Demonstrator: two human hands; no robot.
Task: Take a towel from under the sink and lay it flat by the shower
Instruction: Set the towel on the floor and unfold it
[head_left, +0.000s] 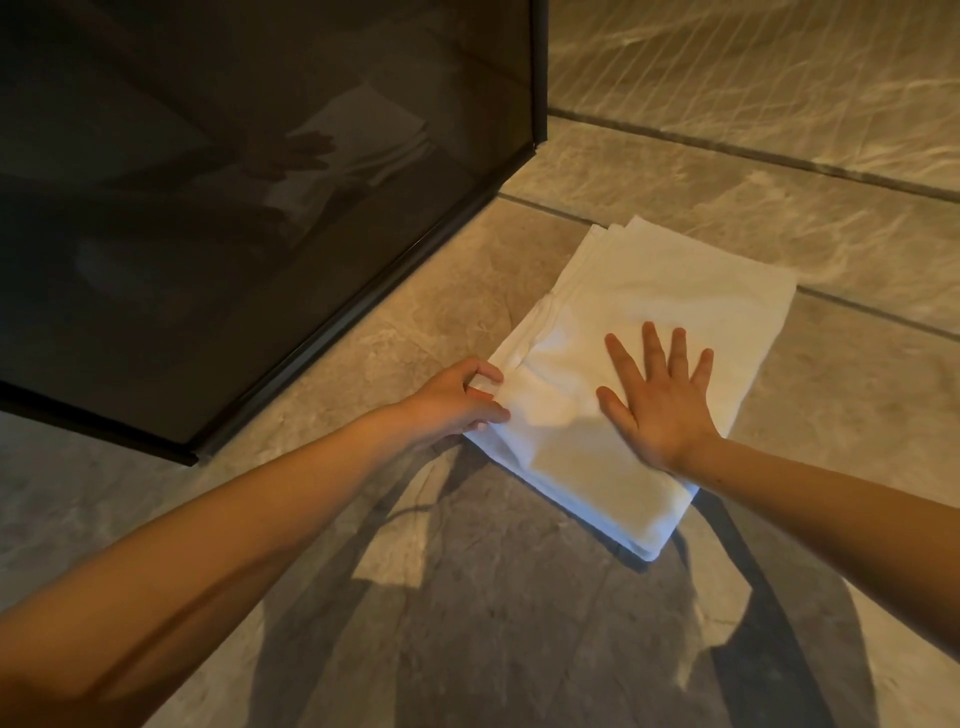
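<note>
Right hand (660, 400): open, palm down, fingers spread, pressing on white folded towel (639, 312). Left hand (457, 400): fingers pinched on the towel's near-left edge. Towel: lying flat on stone tile floor (363, 343), just right of the dark glass shower screen (234, 208), near its corner.

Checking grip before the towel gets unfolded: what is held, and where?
Left hand pinches the folded towel at its near-left edge; right hand only presses flat on top.
</note>
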